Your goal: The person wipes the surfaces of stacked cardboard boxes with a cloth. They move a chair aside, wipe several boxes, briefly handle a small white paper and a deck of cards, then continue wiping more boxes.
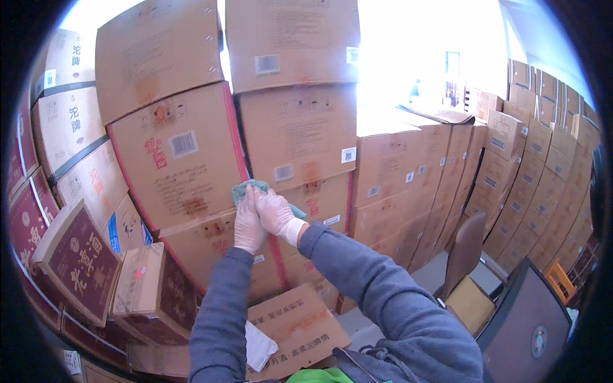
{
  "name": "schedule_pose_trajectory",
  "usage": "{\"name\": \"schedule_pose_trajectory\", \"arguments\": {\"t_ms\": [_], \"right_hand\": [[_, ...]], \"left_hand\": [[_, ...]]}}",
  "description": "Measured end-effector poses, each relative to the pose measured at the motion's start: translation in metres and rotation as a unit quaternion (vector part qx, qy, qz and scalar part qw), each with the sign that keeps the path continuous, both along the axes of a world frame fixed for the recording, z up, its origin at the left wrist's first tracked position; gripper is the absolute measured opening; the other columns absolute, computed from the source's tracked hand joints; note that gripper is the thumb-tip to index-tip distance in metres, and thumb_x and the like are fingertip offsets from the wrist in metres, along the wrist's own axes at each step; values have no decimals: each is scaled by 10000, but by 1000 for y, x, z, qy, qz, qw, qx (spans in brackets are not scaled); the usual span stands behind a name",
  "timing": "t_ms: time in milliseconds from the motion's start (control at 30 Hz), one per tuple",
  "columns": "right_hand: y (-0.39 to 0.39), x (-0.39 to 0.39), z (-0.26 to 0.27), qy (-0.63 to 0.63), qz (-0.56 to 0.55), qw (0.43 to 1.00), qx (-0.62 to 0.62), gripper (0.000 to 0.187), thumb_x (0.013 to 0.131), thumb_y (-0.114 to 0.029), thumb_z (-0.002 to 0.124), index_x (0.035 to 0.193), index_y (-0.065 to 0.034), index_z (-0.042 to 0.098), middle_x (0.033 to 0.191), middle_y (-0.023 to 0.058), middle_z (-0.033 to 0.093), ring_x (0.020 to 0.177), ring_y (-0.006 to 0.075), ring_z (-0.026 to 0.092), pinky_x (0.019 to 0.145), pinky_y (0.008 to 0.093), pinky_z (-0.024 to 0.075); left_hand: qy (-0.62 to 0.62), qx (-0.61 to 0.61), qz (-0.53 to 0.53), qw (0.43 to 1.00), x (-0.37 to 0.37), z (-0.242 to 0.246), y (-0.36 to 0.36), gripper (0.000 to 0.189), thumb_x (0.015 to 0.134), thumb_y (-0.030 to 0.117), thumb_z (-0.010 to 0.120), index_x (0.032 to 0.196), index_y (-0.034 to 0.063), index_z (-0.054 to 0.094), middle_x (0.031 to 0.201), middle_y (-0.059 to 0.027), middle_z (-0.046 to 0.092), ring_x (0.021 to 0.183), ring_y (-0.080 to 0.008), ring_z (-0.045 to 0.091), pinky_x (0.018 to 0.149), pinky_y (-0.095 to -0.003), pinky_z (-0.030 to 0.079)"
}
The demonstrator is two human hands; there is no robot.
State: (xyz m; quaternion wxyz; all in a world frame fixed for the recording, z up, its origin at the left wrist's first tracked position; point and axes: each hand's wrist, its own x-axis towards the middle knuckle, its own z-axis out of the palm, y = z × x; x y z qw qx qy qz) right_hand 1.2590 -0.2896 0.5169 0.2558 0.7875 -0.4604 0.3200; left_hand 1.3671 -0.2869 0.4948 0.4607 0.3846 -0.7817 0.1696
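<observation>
My left hand (250, 221) and my right hand (278, 213), both in thin whitish gloves, are pressed together in front of me. Between them they grip a folded green cloth (243, 192), and one end of it sticks out past the right hand. Behind the hands rise tall stacks of cardboard cartons, among them a carton with red edges (187, 158) at the left and a plain carton (299, 134) beside it. Whether the cloth touches a carton cannot be made out. Below my arms lies a low cardboard carton (301, 318) with a white sheet or cloth (260, 347) on it.
At the left, a tilted maroon carton (79, 263) leans beside a smaller taped box (140, 277). A brown-backed chair (464, 253) and a dark panel with a round emblem (527, 316) stand at the right. More carton stacks (517, 191) line the right side. A distant person (414, 91) appears against bright light.
</observation>
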Motion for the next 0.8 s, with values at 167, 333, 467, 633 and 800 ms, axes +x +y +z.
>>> {"name": "schedule_pose_trajectory", "arguments": {"t_ms": [167,333,467,633,800], "right_hand": [[7,17,-6,31,-8,999,-15,175,802,-123,526,948,-33,563,760,137,618,711,272,631,539,395,530],[20,43,-4,2,4,1000,-19,192,781,-90,523,954,-9,543,792,169,610,782,317,610,627,419,515],[13,73,-6,4,42,999,-16,186,773,-96,532,939,-13,542,786,179,613,788,326,604,634,420,510],[7,120,-5,0,110,994,-16,152,788,-89,507,915,-27,561,777,179,624,779,337,617,645,426,512],[11,170,8,18,158,987,-17,200,799,-93,499,964,-24,588,816,179,646,763,334,627,654,429,520]], "left_hand": [[191,102,-143,966,16,-21,1,407,985,204,364,1313,-29,424,1300,-215,485,1237,-296,442,1071,-365,300],[99,-35,-48,993,42,-25,3,584,854,117,531,1369,-42,304,1270,-261,472,1167,-377,479,1006,-410,375],[125,-24,-11,992,68,-26,13,642,833,162,577,1371,-39,289,1232,-254,491,1113,-389,504,965,-417,400],[134,12,35,990,116,-21,23,663,828,169,587,1383,-22,278,1211,-255,511,1093,-393,517,946,-417,408],[121,128,115,978,166,-5,39,681,835,173,575,1405,-12,251,1236,-244,512,1089,-359,535,929,-398,419]]}}
